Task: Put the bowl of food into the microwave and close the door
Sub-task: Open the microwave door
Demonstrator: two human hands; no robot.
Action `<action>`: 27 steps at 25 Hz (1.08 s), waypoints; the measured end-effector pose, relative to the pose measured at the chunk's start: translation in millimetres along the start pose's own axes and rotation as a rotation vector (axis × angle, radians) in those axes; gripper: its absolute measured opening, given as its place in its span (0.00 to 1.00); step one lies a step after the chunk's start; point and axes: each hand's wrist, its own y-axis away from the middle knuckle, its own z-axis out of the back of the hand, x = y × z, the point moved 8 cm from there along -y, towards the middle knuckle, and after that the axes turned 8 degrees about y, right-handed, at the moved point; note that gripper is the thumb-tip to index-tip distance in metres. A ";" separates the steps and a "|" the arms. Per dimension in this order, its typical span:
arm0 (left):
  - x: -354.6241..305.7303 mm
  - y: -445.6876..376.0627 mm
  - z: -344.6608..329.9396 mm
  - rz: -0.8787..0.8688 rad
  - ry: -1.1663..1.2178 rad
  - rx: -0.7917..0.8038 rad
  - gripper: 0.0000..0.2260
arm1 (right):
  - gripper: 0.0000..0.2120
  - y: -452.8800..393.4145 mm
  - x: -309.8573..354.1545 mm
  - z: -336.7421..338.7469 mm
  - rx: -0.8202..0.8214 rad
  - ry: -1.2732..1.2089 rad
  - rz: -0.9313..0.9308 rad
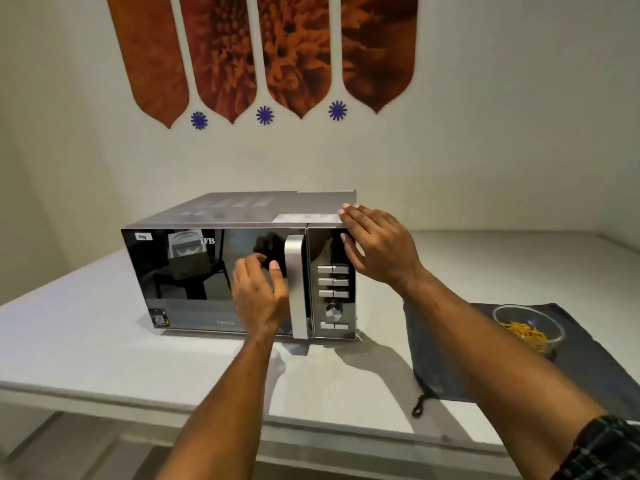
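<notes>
Two bare arms reach out from the bottom. The left hand point(260, 295) and the right hand point(379, 244) wear no gloves and no rings. The right arm has a dark checked sleeve point(604, 450) pushed up high, with thin pale lines.

Shut microwave door point(211, 268) barring the cavity; bare table point(86, 341) in front, seemingly clear.

A home kitchen or dining corner: a microwave point(239, 265) stands on a white table point(104, 341) against a plain wall hung with orange flower-print decor point(263, 53).
</notes>
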 end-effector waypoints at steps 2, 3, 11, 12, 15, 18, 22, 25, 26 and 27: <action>6.4 12.7 -5.6 0.144 0.129 -0.009 0.16 | 0.22 -6.0 11.2 -9.2 0.051 -0.016 -0.006; 11.4 22.1 -10.2 0.204 0.160 -0.013 0.18 | 0.22 -6.5 18.3 -13.7 0.068 -0.027 -0.010; 27.6 54.9 -65.3 0.625 0.633 0.078 0.35 | 0.11 -12.9 27.0 -22.3 -0.055 -0.118 -0.174; 27.7 55.5 -67.7 0.646 0.646 0.074 0.35 | 0.11 -13.1 26.9 -22.1 -0.073 -0.135 -0.177; 29.2 55.1 -69.8 0.674 0.633 0.091 0.36 | 0.10 -13.1 27.3 -21.0 -0.107 -0.145 -0.150; 25.2 52.3 -68.6 0.686 0.639 0.090 0.37 | 0.10 -14.5 24.4 -23.6 -0.110 -0.142 -0.135; 20.6 51.7 -60.7 0.649 0.616 0.035 0.35 | 0.10 -12.6 25.4 -26.2 -0.141 -0.136 -0.094; 19.6 57.0 -46.9 0.588 0.658 0.006 0.33 | 0.11 -13.1 26.6 -31.4 -0.141 -0.105 -0.091; 18.7 58.4 -42.4 0.571 0.677 0.020 0.32 | 0.13 -10.0 28.5 -34.0 -0.130 -0.069 -0.103; 17.7 58.5 -39.0 0.553 0.688 0.039 0.33 | 0.15 -2.7 30.6 -35.6 -0.134 -0.031 -0.121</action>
